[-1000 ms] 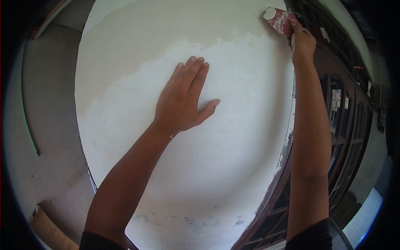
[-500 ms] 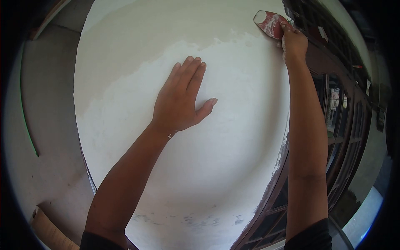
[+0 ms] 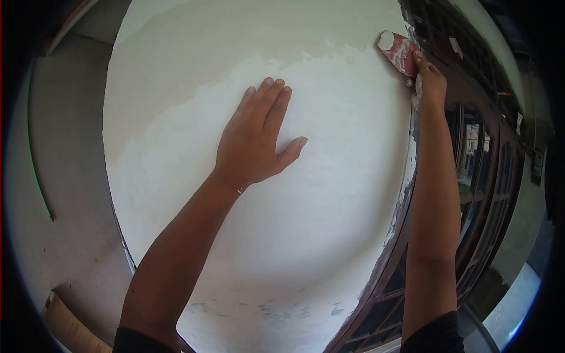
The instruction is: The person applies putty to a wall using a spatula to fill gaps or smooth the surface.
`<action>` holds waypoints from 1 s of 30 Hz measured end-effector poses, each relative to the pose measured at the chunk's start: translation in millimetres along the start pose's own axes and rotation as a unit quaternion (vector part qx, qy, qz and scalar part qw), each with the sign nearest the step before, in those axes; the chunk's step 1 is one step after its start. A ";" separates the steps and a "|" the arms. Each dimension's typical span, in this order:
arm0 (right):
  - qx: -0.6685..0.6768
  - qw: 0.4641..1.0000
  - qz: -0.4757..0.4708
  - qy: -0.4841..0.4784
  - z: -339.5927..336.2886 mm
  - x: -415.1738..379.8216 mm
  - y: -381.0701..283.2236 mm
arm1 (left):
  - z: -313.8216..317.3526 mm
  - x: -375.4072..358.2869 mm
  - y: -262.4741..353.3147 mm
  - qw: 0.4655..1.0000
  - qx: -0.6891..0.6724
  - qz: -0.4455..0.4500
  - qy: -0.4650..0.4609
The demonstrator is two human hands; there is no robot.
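Note:
My left hand lies flat on the white wall, its fingers stretched upward and the thumb apart, with nothing in it. At the upper right my right hand grips a red putty knife smeared with white putty. A lump of white shows at the blade's outer corner. The tool is tilted, near the wall's right edge beside the dark frame. White smears are on the right fingers. Across the top of the wall runs a greyer, damp-looking patch with a ragged lower border.
A dark brown wooden frame with glass panes borders the wall on the right. To the left is a grey surface with a thin green line. A brown cardboard-like piece lies at the lower left.
My right hand has moved right and slightly down with the putty knife, toward the wall's right edge. My left hand has stayed in place on the wall.

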State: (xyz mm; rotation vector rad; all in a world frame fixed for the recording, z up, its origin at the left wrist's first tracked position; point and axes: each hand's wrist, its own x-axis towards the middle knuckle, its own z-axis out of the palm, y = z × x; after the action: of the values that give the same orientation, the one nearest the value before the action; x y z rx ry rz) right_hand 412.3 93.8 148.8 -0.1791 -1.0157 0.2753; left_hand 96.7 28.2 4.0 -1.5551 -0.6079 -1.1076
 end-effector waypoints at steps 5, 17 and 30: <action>-0.070 0.994 -0.052 -0.071 31.8 -21.2 -13.3 | -0.8 -0.1 -1.0 1.000 -0.001 0.005 -0.003; -0.009 1.000 0.003 -0.023 10.7 -5.5 -7.9 | 1.1 -0.7 -1.8 1.000 0.003 0.013 0.003; -0.059 0.998 -0.007 0.012 -6.6 8.2 3.5 | 0.3 -0.5 -0.7 1.000 0.000 0.006 -0.001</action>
State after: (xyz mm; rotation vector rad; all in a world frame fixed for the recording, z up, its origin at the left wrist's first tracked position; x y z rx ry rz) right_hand 421.5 99.5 151.1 -0.2821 -1.0089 0.1991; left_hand 96.0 28.8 3.9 -1.5575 -0.6001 -1.0976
